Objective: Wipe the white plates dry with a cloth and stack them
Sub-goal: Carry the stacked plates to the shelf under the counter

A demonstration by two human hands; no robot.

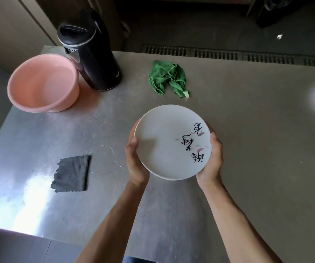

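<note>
A white plate [164, 143] with black brush characters and pink leaf marks is held above the steel table, face up and tilted a little toward me. A second rim shows just under its left edge, so it may be more than one plate. My left hand [134, 160] grips the left rim, thumb on top. My right hand [212, 158] grips the right rim the same way. A folded grey cloth [71, 173] lies flat on the table to the left of my hands. A crumpled green cloth [169, 77] lies further back.
A pink plastic basin [42, 82] with water stands at the back left of the steel table [257, 149]. A black thermos jug [92, 54] stands right beside it. A faint wet ring [105, 160] marks the table beside the grey cloth. A floor drain grate [228, 54] runs beyond the far edge.
</note>
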